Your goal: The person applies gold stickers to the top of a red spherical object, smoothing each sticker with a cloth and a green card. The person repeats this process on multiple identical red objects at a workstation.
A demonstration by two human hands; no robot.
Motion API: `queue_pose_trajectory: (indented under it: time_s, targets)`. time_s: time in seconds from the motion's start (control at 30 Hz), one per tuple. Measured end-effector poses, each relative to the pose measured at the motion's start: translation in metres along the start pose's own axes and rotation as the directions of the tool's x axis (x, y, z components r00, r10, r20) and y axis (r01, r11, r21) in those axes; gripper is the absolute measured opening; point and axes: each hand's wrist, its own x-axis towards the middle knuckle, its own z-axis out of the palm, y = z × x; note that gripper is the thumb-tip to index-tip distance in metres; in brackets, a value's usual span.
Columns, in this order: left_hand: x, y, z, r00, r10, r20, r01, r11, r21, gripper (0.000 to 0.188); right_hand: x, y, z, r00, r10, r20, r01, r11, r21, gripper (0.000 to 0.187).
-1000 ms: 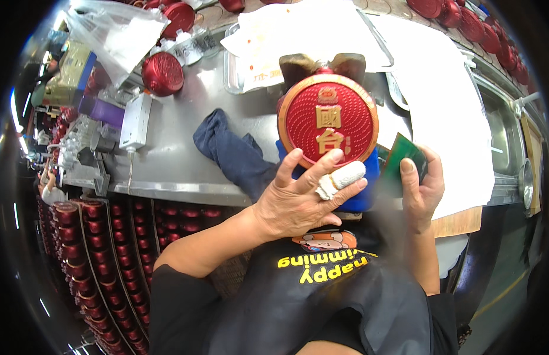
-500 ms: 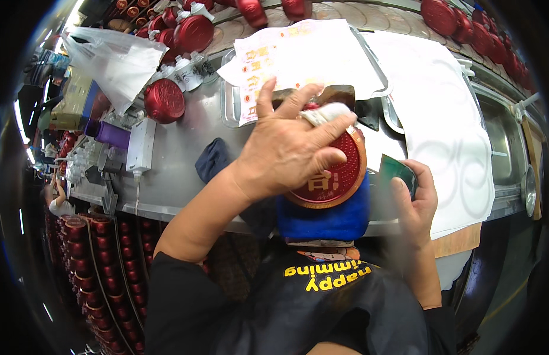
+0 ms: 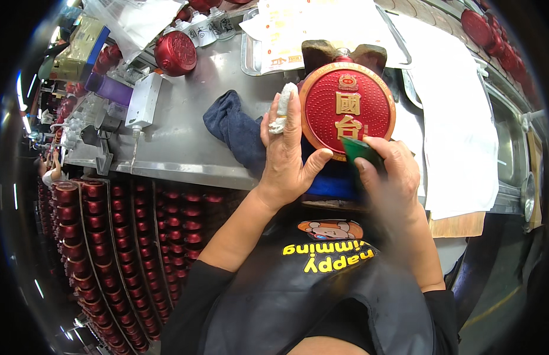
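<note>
A round, flat red bottle [image 3: 322, 106] with a gold rim and raised gold characters lies face up in front of me, its neck pointing away between the two lobes of a dark brown rest [image 3: 315, 54]. Blue cloth [image 3: 333, 186] shows under its near edge. My right hand [image 3: 396, 168] grips a thin green scraper-like sheet [image 3: 362, 154], whose tip meets the lower characters on the bottle. At the bottle's left edge, my left hand [image 3: 289, 151] is upright with fingers stretched and thumb apart, holding nothing. White wrapping [image 3: 283, 109] covers one of its fingers.
A dark blue cloth [image 3: 233, 127] lies left of my left hand. Printed sheets on a metal tray [image 3: 251, 56] are behind the bottle; white paper [image 3: 458, 136] covers the right side. Another red bottle [image 3: 175, 53] and a white box [image 3: 145, 100] stand left. Racks of red bottles [image 3: 97, 236] fill the lower left.
My left hand has drawn back from over the bottle's neck to its left edge, uncovering the face. My right hand has brought the green sheet leftward onto the bottle. The view has shifted.
</note>
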Motion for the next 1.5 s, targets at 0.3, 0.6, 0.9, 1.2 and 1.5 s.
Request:
queue_pose_trajectory:
  time_s: [0.3, 0.6, 0.9, 1.2, 1.5]
  targets:
    - [0.0, -0.007, 0.007, 0.999, -0.008, -0.033, 0.003, 0.987, -0.16, 0.1, 0.021, 0.043, -0.037, 0.963, 0.271, 0.012, -0.269, 0.951, 0.155, 0.034]
    - [-0.005, -0.007, 0.009, 0.999, -0.052, -0.012, 0.047, 0.965, -0.259, 0.107, 0.132, 0.052, -0.049, 0.909, 0.383, 0.163, -0.406, 0.902, 0.147, 0.027]
    - [-0.004, 0.001, 0.007, 0.969, -0.218, 0.118, 0.235, 0.959, -0.158, 0.132, 0.206, 0.014, -0.003, 0.716, -0.284, 0.638, 0.272, 0.955, 0.119, 0.029]
    - [-0.006, -0.006, 0.015, 0.98, -0.196, 0.036, 0.199, 0.954, -0.225, 0.127, 0.156, -0.063, -0.008, 0.536, -0.126, 0.835, 0.33, 0.942, -0.069, 0.03]
    - [-0.005, -0.008, 0.01, 0.985, -0.168, 0.023, 0.169, 0.955, -0.243, 0.122, 0.201, -0.009, 0.011, 0.802, -0.091, 0.591, 0.242, 0.953, -0.181, 0.02]
